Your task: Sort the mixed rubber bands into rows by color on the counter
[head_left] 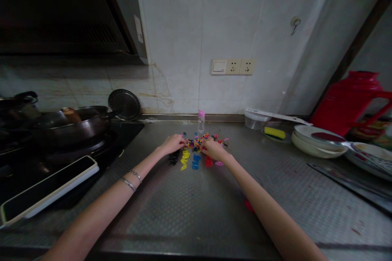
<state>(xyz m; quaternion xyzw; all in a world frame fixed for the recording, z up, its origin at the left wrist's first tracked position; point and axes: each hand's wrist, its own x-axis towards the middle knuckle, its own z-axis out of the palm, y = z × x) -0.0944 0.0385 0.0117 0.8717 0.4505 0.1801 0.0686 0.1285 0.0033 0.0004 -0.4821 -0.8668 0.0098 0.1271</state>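
Rubber bands, small and many-coloured, lie on the metal desk in one mixed heap and, on its near side, five sorted groups, left to right: one black group, one yellow group, one blue group, one red group and one pink group. The single bands are too small to count. Two hands reach in. The left hand is at the heap's left edge, just above the black group; its grip is bent nearly together, but I cannot tell whether a band is between the fingertips. The right hand is over the heap's right part, fingers pointing down; its grip also looks narrow, and what it holds cannot be made out. One clear bottle with a pink top stands just behind the heap. Two bracelets circle the left forearm.
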